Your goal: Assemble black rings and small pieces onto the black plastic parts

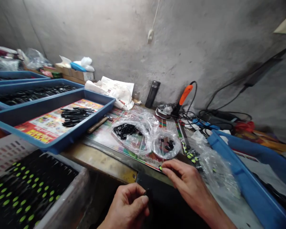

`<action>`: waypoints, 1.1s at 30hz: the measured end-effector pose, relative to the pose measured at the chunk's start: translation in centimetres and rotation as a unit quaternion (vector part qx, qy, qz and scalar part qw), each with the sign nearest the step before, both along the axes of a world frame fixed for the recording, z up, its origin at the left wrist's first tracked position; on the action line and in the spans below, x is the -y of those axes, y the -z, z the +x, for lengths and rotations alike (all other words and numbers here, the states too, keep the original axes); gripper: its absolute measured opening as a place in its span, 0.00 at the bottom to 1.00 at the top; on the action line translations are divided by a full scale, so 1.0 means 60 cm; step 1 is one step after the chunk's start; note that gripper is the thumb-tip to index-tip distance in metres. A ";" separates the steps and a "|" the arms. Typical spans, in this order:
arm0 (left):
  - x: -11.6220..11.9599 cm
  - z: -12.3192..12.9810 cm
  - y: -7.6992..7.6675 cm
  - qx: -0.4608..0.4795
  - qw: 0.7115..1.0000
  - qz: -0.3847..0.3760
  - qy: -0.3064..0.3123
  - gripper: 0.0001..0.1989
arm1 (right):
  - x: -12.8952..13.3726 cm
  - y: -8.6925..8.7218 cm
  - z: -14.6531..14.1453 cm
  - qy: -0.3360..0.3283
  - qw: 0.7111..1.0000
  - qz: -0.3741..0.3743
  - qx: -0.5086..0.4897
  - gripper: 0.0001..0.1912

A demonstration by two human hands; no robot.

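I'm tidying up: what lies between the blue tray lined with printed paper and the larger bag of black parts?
A wooden-handled tool lies between tray and bag in the head view.

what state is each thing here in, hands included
Left hand: closed on a dark piece
Right hand: at a green-topped piece, grip unclear
Larger clear bag: open, black parts inside
Smaller clear bag: open, few black pieces inside
Front left blue tray: uncovered, black strips on printed paper
Pale crate: uncovered, holding green-dotted black parts
Black flask: upright, capped
Orange-handled tool: propped, handle up
Wooden-handled tool: lying flat
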State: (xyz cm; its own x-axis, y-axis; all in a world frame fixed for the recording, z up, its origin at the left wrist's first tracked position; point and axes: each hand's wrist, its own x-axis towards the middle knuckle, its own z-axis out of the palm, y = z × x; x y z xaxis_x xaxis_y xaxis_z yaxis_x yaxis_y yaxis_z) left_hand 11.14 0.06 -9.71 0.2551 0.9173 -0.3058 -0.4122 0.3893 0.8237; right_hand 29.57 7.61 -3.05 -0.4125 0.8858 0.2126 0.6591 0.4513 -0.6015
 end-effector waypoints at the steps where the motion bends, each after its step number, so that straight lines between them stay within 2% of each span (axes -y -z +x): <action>1: -0.002 -0.003 0.002 0.002 1.000 0.002 -0.006 0.30 | -0.019 -0.011 -0.014 -0.016 0.999 0.022 0.036 0.13; 4: -0.005 -0.012 0.008 0.003 1.000 0.008 -0.023 0.30 | -0.075 -0.032 -0.066 -0.044 0.985 0.061 0.158 0.09; 6: -0.007 -0.020 0.010 0.000 0.999 0.015 -0.037 0.30 | -0.109 -0.034 -0.104 -0.052 0.974 0.076 0.204 0.08; 12: -0.012 -0.043 0.007 -0.013 0.998 0.029 -0.053 0.31 | -0.184 -0.005 -0.203 -0.077 0.954 0.106 0.269 0.10; 17: -0.014 -0.057 0.016 -0.023 0.996 0.015 -0.085 0.32 | -0.209 0.021 -0.250 -0.092 0.941 0.118 0.305 0.07; 20: -0.015 -0.062 0.028 -0.021 0.995 0.016 -0.097 0.31 | -0.211 0.029 -0.255 -0.093 0.936 0.116 0.319 0.08; 23: -0.017 -0.066 0.038 -0.020 0.997 0.030 -0.070 0.32 | -0.209 0.031 -0.247 -0.088 0.937 0.107 0.321 0.06; 25: -0.017 -0.066 0.040 -0.027 0.997 0.032 -0.064 0.32 | -0.208 0.033 -0.238 -0.085 0.941 0.098 0.312 0.08; 29: -0.012 -0.065 0.033 -0.030 0.995 0.033 -0.086 0.31 | -0.205 0.033 -0.215 -0.071 0.958 0.086 0.266 0.16; 33: -0.005 -0.063 0.022 -0.016 0.996 0.035 -0.078 0.31 | -0.183 0.009 -0.185 -0.068 0.978 0.081 0.182 0.14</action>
